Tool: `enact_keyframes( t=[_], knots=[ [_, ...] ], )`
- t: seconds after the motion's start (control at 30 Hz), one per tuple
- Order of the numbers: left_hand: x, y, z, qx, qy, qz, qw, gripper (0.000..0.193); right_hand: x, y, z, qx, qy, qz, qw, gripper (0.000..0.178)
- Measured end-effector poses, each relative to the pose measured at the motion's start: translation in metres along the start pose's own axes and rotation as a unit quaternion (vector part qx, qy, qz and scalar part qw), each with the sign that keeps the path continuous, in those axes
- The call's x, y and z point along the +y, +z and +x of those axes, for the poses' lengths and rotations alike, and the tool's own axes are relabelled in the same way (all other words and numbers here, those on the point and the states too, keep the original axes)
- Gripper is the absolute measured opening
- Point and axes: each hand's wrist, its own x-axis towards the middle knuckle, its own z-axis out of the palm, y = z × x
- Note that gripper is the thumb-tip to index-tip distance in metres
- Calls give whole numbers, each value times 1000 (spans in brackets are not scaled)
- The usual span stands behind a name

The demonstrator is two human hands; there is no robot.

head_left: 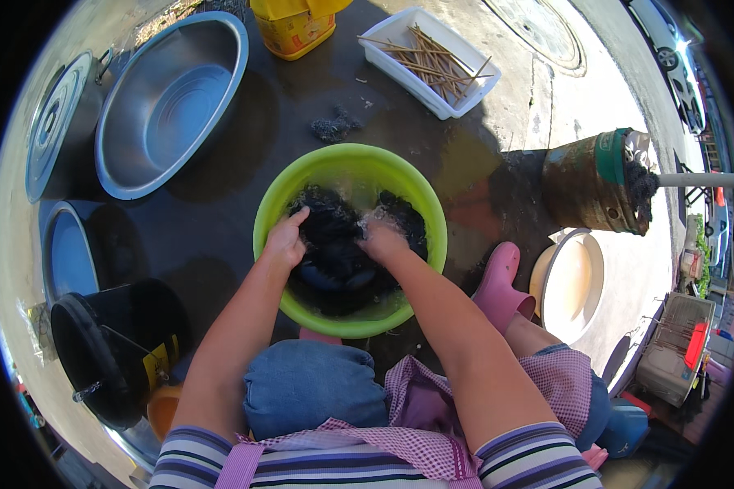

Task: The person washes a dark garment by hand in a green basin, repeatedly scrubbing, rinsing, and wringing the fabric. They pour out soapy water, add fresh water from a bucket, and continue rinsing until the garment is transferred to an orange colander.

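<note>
both hands — left hand [285, 240], right hand [382, 240] — fingers clutching dark wet stuff [334, 253] in green basin [269, 208]

Outdoor washing spot on wet pavement: green basin [350, 236] central, steel bowl [171, 102] left of it, parked cars [675, 57] far right

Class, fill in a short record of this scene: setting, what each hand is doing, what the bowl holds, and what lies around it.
Setting: outdoors, wet dark ground, seen from above
Left hand: in the green bowl, on the dark clumps
Right hand: in the same bowl, pressing into the clumps
Bowl contents: dark clumps in water
Left side: steel basin, black bucket
Top: white tray of sticks
Right: pink clog, rusty drum
</note>
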Motion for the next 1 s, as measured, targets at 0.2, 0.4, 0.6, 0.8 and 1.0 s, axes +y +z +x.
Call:
enact_keyframes(
  t=[0.2,0.4,0.6,0.8,1.0],
  knots=[
    [4,45,-42,-112,-64,-70,989,33,-83,-44,-8,110,-66,233,964,55],
    [31,57,-84,-198,13,-111,974,31,-164,-58,-88,171,-296,118,933,36],
    [8,56,-65,-95,-92,-84,988,30,-46,-49,-3,306,-108,-24,946,19],
    [9,22,-33,-99,-9,-16,995,31,-45,-14,-34,212,-163,-55,962,82],
    [-14,8,5,62,124,239,961,38,-32,-3,6,-27,-15,-136,990,77]
  ],
)
